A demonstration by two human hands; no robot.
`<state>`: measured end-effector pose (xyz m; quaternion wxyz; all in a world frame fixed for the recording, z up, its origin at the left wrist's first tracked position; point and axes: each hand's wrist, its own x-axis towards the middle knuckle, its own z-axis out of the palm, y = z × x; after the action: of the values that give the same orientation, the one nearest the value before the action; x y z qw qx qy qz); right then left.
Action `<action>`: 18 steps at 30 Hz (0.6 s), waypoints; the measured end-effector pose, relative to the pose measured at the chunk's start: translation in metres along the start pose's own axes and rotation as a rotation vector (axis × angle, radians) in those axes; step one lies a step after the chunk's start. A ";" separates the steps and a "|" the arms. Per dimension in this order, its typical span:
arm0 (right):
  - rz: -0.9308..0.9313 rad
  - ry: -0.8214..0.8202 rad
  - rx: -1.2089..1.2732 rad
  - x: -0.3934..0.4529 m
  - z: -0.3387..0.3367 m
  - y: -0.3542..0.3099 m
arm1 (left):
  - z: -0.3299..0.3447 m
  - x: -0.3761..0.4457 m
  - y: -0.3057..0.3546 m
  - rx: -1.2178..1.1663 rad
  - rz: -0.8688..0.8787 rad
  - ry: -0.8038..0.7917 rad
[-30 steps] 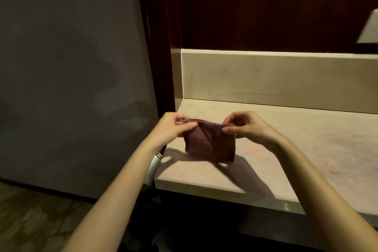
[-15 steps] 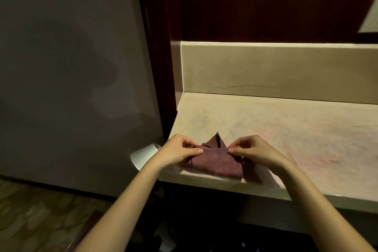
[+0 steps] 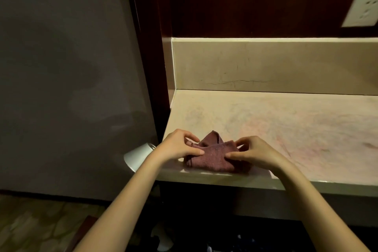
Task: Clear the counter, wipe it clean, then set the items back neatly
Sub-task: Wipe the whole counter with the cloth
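Both hands, left hand (image 3: pixel 180 146) and right hand (image 3: pixel 252 152), pinch the cloth (image 3: pixel 212 155) at the surface (image 3: pixel 286 129) front edge. Risk: loose fold unravels or slips off.

- The left hand (image 3: pixel 177 146) was at the left side of the cloth (image 3: pixel 212 155), palm down. Its thumb and fingers (image 3: pixel 191 136) were bent and pinched the cloth.
- The right hand (image 3: pixel 252 150) was at the right side of the cloth, palm down. Its thumb and fingers were bent too, and they pinched the cloth.
- Both bare arms came up from the bottom of the view and leaned in toward each other.
- The two hands were near each other but did not touch.
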<state>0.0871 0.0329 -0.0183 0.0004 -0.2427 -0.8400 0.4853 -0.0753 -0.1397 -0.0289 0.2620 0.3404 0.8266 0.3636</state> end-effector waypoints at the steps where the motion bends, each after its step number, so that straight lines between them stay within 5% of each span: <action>1: 0.003 -0.009 -0.012 -0.002 0.001 0.000 | 0.000 0.000 0.000 0.013 0.008 -0.017; 11: -0.079 0.068 0.370 -0.037 0.014 0.005 | 0.000 -0.031 0.003 -0.394 0.047 -0.062; 18: -0.099 -0.115 0.590 -0.073 0.049 -0.007 | -0.007 -0.108 -0.010 -0.557 0.024 -0.031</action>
<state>0.1373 -0.0399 -0.0219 0.0468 -0.1631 -0.6723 0.7206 -0.0158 -0.2295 -0.0121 0.3539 0.2704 0.6866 0.5746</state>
